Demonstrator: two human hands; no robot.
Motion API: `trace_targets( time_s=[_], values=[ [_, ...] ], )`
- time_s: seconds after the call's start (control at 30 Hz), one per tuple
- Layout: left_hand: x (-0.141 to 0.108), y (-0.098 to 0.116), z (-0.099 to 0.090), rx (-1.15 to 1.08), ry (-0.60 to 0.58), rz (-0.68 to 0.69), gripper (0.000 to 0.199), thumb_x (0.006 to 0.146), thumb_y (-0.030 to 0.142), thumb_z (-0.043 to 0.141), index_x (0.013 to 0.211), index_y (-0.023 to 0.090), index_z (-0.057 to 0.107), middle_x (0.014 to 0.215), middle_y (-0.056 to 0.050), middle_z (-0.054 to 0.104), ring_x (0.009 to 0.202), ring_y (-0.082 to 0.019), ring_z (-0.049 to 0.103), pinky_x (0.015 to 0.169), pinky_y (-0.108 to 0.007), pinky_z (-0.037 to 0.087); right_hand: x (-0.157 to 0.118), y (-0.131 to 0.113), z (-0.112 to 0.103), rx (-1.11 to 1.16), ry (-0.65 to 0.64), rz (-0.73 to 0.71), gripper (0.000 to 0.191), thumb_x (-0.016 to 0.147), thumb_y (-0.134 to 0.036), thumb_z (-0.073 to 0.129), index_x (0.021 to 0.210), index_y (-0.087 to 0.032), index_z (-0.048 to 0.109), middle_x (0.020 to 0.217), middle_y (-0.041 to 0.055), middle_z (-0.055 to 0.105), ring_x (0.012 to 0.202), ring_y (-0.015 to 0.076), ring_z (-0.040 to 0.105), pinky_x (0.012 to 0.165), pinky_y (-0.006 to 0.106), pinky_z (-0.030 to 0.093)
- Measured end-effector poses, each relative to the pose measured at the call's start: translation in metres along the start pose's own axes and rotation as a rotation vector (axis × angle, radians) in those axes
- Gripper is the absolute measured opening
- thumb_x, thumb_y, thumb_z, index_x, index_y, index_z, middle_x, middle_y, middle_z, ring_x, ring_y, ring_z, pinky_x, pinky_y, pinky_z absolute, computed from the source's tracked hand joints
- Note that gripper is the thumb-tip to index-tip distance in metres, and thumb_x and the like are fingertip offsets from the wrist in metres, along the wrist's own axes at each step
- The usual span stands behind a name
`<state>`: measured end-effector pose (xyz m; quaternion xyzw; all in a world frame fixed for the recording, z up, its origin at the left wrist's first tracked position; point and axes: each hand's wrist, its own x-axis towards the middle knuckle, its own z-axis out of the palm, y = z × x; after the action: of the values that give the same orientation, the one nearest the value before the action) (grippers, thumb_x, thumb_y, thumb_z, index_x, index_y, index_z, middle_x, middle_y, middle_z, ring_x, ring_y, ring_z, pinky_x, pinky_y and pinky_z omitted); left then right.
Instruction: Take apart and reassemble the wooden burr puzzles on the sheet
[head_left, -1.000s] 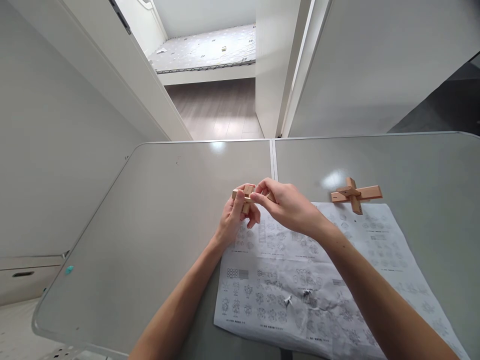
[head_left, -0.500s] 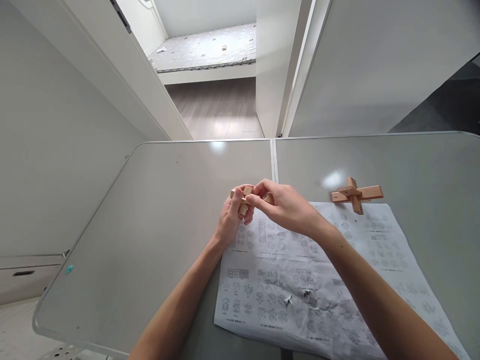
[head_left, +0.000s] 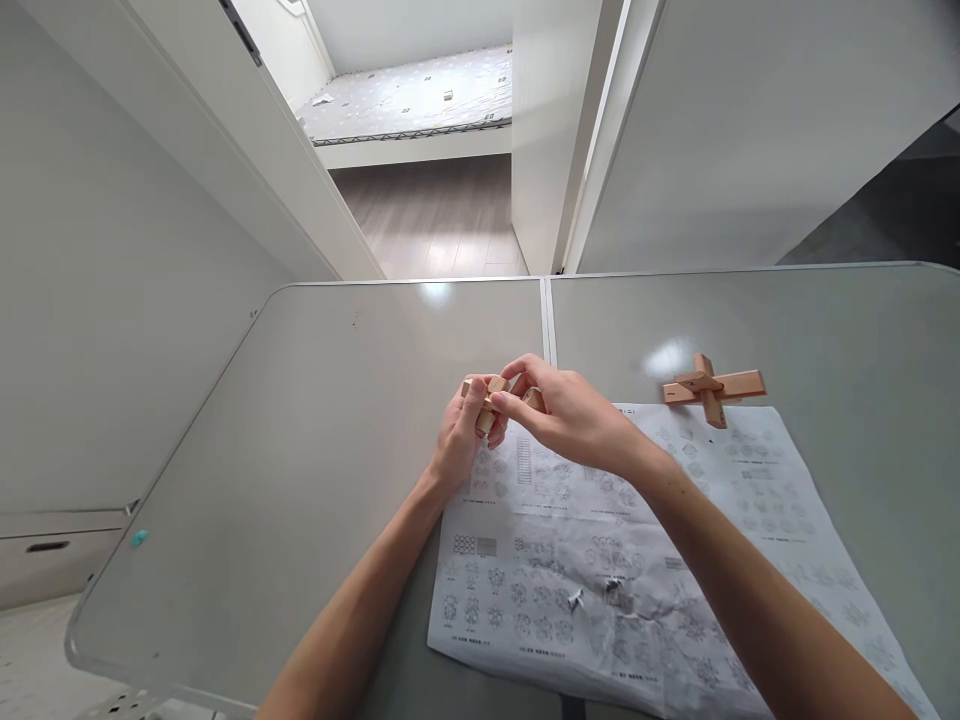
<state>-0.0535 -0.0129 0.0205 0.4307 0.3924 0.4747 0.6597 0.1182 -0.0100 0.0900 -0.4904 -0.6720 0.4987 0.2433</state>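
My left hand (head_left: pixel 455 432) is closed round a cluster of pale wooden puzzle pieces (head_left: pixel 486 422), held over the top left corner of the paper sheet. From the right, my right hand (head_left: pixel 559 410) reaches in with thumb and forefinger at the cluster's upper side. Another wooden puzzle piece (head_left: pixel 535 399) shows within the curled fingers of that hand. Fingers cover much of the cluster, so how its pieces interlock is hidden. A cross-shaped wooden puzzle (head_left: pixel 739 385) rests at the sheet's upper edge, apart from both hands.
The printed instruction sheet (head_left: pixel 600 540), creased and torn in places, lies under my forearms on the grey folding table (head_left: pixel 300 480). A metal seam (head_left: pixel 549 320) crosses the tabletop. Beyond the far edge stand a white door (head_left: pixel 555 130) and a bed (head_left: pixel 412 95).
My right fingers have lifted and shifted slightly against the cluster. The left hand keeps its hold, and the cross-shaped puzzle has stayed put.
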Motion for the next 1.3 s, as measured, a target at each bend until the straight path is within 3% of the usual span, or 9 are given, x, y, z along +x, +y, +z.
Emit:
trace_targets(
  time_s=[0.17,0.4,0.87,1.1,1.3],
  values=[
    [0.0000,0.0011,0.0005,0.007,-0.012,0.000,0.058,0.094,0.077,0.061,0.083,0.021,0.050,0.058,0.007,0.040,0.049,-0.009,0.037,0.048,-0.022,0.035,0.0001,0.0016,-0.0001,-0.008,0.000,-0.016,0.020,0.107,-0.043,0.056,0.104,-0.024,0.060,0.086,0.0021,0.079,0.065,0.0182,0.068,0.057,0.030,0.045],
    [0.0002,-0.0048,-0.0042,0.043,-0.022,0.039,0.047,0.101,0.066,0.058,0.092,0.021,0.054,0.059,0.005,0.054,0.046,-0.009,0.041,0.047,-0.022,0.035,0.0007,0.0013,0.0007,-0.028,-0.011,-0.004,0.019,0.110,-0.040,0.051,0.103,-0.025,0.060,0.090,0.0042,0.082,0.072,0.0198,0.070,0.059,0.030,0.047],
    [0.0006,-0.0052,-0.0049,0.033,-0.026,0.049,0.045,0.103,0.065,0.056,0.093,0.020,0.055,0.058,0.006,0.052,0.047,-0.009,0.040,0.048,-0.022,0.036,0.0011,0.0020,0.0019,-0.016,-0.001,-0.033,0.022,0.109,-0.043,0.051,0.098,-0.025,0.057,0.079,0.0005,0.078,0.066,0.0181,0.067,0.056,0.029,0.042],
    [0.0013,-0.0064,-0.0071,0.023,-0.044,0.054,0.046,0.103,0.065,0.055,0.094,0.020,0.056,0.060,0.005,0.050,0.050,-0.009,0.039,0.049,-0.022,0.035,0.0019,0.0027,0.0020,0.009,-0.005,-0.050,0.020,0.109,-0.043,0.053,0.103,-0.025,0.059,0.087,0.0017,0.081,0.072,0.0181,0.069,0.062,0.029,0.047],
    [0.0011,-0.0057,-0.0072,0.011,-0.050,0.054,0.043,0.102,0.063,0.059,0.092,0.021,0.054,0.059,0.005,0.050,0.049,-0.009,0.037,0.049,-0.022,0.033,0.0017,0.0039,0.0023,-0.003,0.005,-0.059,0.023,0.109,-0.044,0.052,0.098,-0.025,0.058,0.081,0.0006,0.079,0.065,0.0173,0.065,0.056,0.029,0.042]
  ],
)
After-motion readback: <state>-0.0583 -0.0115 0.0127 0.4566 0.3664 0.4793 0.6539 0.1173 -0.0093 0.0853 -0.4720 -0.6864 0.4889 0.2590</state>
